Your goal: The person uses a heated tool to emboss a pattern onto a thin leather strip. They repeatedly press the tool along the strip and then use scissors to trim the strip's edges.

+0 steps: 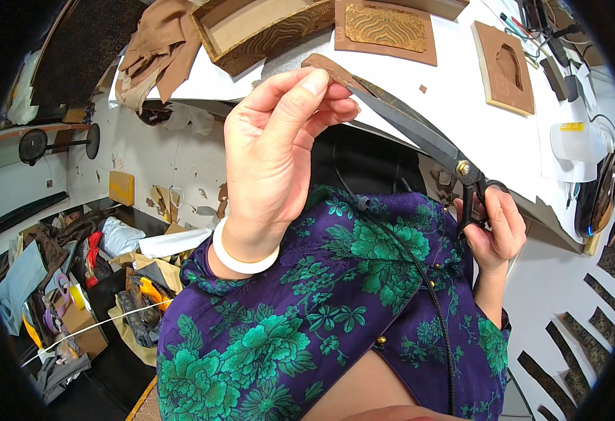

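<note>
My left hand [269, 140], with a pale bangle [241, 256] at the wrist, pinches a small brown strip [331, 69] between thumb and fingers, raised over the table's near edge. In my right hand [496, 231] is a pair of large black scissors [420, 133] with a brass-coloured pivot; my fingers are through and around its handles. The blades point up and left, and their tips meet the strip close to my left fingertips. Whether the blades are fully closed on the strip cannot be made out.
On the white table [455, 91] stand a gold-patterned open box [265, 42], a brown panel with a gold inset [385, 31], and a brown board with a cut-out [503, 70]. Brown cloth [160, 52] hangs over the left edge. A white bottle [576, 144] stands right.
</note>
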Demonstrator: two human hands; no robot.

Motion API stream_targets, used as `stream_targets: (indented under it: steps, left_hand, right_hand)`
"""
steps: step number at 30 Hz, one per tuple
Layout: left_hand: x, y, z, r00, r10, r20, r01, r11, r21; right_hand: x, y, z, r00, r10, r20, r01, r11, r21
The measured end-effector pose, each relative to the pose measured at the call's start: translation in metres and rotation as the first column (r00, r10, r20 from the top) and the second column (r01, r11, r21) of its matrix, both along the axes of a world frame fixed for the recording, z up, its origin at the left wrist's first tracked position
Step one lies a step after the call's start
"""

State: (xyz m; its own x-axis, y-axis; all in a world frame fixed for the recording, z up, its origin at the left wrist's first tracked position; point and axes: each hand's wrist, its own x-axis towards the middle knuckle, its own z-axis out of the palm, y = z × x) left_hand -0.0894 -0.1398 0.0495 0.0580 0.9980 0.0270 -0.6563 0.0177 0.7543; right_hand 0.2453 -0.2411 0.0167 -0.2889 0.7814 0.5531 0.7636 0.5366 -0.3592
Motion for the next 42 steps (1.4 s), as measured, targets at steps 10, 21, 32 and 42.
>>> stream_targets:
  steps: [10, 21, 32, 42]
  left_hand:
    - [0.001, 0.001, 0.002, 0.996, -0.074, 0.049, 0.076, 0.996, -0.038]
    - [0.001, 0.001, -0.002, 1.0, -0.007, -0.024, 0.008, 1.0, 0.006]
    - [0.008, -0.002, 0.003, 0.989, 0.089, -0.117, -0.083, 0.995, 0.057]
    - [0.009, -0.001, 0.002, 0.998, 0.04, -0.052, -0.038, 0.999, 0.036]
  right_hand:
    - [-0.003, 0.006, 0.011, 1.0, 0.027, 0.015, -0.028, 0.999, 0.038]
    - [0.009, 0.005, 0.021, 0.997, 0.031, 0.076, -0.029, 0.999, -0.031]
    - [0.014, 0.007, 0.029, 0.995, 0.056, 0.082, -0.049, 0.995, -0.084]
    - [0.001, 0.006, 0.021, 0.998, -0.066, -0.02, 0.066, 0.998, -0.012]
